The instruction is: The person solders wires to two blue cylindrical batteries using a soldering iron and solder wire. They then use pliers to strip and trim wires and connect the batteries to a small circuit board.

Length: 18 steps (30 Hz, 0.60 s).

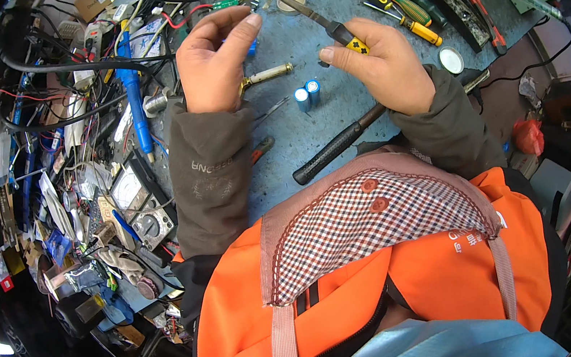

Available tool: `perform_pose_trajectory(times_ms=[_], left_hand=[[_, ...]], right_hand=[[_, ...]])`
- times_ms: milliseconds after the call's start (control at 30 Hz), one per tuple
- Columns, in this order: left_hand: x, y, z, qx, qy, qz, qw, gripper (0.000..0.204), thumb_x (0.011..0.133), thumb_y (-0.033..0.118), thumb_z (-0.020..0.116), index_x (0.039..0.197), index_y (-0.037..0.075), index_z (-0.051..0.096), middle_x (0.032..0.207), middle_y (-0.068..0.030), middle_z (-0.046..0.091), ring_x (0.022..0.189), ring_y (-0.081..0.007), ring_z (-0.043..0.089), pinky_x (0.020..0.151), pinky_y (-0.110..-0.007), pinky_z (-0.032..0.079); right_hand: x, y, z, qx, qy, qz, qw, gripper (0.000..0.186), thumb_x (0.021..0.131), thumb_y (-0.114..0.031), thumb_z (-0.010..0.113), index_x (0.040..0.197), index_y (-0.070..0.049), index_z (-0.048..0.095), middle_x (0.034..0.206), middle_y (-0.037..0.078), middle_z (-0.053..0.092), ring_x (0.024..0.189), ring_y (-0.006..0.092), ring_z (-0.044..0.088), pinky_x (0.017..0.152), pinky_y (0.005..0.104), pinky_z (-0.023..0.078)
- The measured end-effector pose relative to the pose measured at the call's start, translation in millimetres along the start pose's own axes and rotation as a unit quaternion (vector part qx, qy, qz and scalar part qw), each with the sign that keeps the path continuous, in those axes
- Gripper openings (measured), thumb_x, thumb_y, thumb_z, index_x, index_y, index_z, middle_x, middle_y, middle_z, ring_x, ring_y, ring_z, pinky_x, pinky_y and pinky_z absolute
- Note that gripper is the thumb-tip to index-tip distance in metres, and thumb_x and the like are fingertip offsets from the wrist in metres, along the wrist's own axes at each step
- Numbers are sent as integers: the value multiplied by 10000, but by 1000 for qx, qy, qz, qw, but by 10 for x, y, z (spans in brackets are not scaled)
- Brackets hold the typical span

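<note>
My right hand [386, 65] grips a long, pointed metal tool [334, 28] with a black-and-yellow handle, its tip raised toward the top of the bench. My left hand [218, 64] is raised to the left of it with curled fingers; a small blue object [251, 48] shows just behind them, and what the fingers hold is hidden. Between and below my hands, two blue cylindrical cells [307, 96] stand upright on the worn blue bench [282, 157]. A round metal lid [291, 1] lies beyond the tool, and a brass-coloured cylindrical piece [267, 74] lies beside my left hand.
A black-handled tool [326, 154] lies across the near bench. Screwdrivers and pliers [409, 22] lie at the back right, near a small round tin [451, 60]. Dense clutter fills the left: cables, a blue cylindrical tool [132, 90] and an analogue meter [144, 213].
</note>
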<state>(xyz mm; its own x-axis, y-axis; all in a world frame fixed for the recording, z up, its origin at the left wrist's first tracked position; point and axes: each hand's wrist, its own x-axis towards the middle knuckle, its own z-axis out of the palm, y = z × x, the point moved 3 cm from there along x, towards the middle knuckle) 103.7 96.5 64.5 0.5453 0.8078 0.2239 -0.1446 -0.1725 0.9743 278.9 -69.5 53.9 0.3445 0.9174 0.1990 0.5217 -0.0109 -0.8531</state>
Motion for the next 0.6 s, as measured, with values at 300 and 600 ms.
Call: perform_pose_trajectory(times_ms=[300,600], left_hand=[[-68,-18,103,-156,12,-75,985,175,928,122,808,1043,-6,779,871,-77,755,709,-111,627,659,-246,500],[-69,1,55,-150,-5,-72,986,144,936,79,776,1043,-16,759,902,-68,736,790,-142,667,687,-270,521]], right_hand=[[-61,-177,99,33,-1,-26,999,336,951,-286,775,945,43,707,849,172,611,757,315,603,696,419,471],[-98,-196,130,40,-14,-16,999,344,959,-295,771,945,42,705,856,166,615,768,303,610,701,420,472]])
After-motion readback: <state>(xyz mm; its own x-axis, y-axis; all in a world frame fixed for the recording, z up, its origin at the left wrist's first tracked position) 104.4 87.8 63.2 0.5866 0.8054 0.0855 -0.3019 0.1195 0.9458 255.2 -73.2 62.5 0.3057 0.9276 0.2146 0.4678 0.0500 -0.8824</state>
